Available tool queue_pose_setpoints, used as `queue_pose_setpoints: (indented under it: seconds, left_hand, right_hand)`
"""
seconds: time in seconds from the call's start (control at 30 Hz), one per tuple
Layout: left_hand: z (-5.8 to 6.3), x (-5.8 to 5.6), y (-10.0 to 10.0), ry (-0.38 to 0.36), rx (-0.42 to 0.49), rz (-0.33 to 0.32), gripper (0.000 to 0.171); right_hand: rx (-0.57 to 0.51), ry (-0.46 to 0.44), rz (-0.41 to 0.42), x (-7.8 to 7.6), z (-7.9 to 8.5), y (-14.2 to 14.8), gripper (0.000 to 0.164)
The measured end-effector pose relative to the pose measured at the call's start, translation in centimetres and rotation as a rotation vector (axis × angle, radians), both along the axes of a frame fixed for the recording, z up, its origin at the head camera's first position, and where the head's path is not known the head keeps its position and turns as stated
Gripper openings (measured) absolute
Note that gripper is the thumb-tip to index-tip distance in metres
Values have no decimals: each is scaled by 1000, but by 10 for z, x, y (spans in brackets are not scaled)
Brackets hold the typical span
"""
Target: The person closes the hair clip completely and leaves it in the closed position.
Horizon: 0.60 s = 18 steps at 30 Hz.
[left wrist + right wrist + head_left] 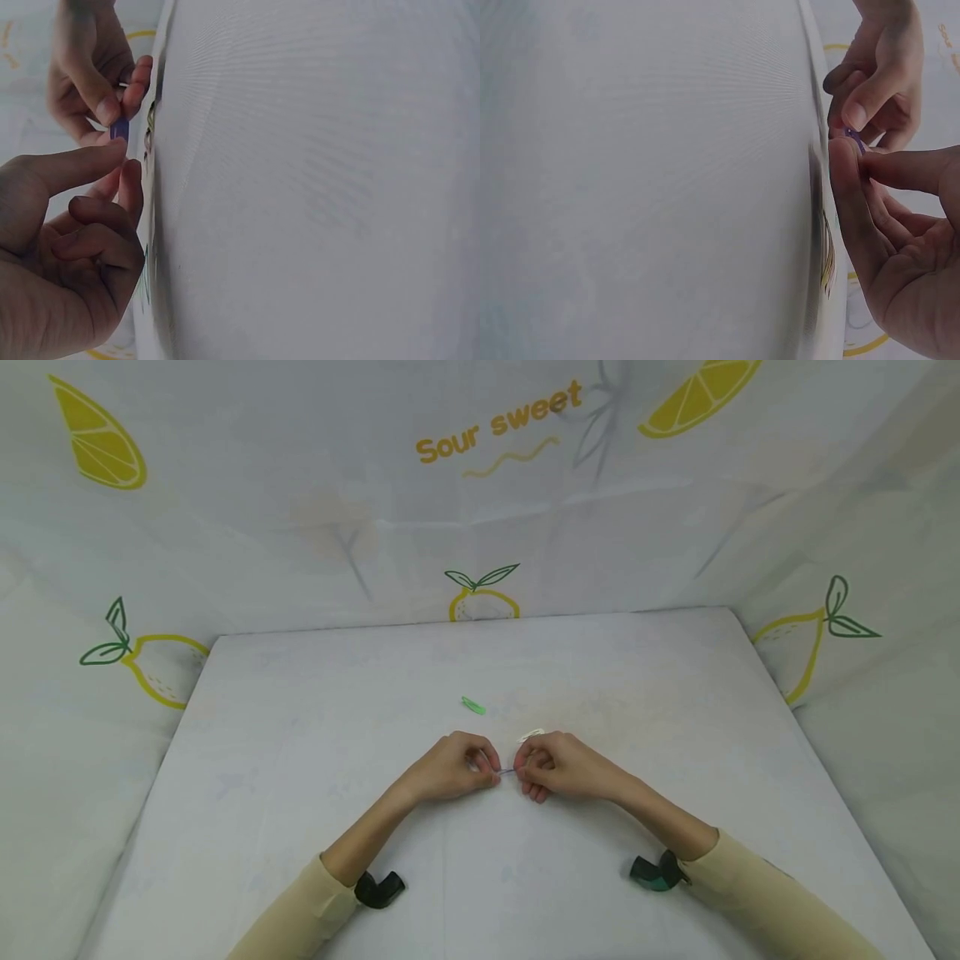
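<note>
A small, slim purple clip (pixel 507 771) is spanning the narrow gap between the two hands, the left hand (pixel 453 768) pinching one end and the right hand (pixel 558 764) pinching the other between thumb and finger. It is lying nearly level across the gap, just above the table (pixel 337 693), its ends hiding under the fingertips; whether it is sitting open or snapped closed cannot be told. A pale clip (pixel 529 735) is lying just beyond the right hand, partly hiding behind its fingers. A bright green, narrow clip (pixel 472 705) is lying slantwise farther off, well apart from both hands.
</note>
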<state>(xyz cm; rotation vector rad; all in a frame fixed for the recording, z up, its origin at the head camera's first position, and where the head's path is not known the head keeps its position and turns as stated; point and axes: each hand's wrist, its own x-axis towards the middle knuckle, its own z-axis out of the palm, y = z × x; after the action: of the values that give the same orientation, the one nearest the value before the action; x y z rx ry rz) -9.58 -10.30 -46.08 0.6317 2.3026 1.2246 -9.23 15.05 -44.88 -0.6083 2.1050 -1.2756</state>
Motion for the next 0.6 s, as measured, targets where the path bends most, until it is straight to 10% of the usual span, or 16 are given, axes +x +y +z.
queue_pose_setpoints:
  seconds: [0.6]
  left_hand:
    - [4, -1, -1, 6, 47, -1, 4]
  right_hand:
    - [-53, 96, 10, 0, 4, 1, 10]
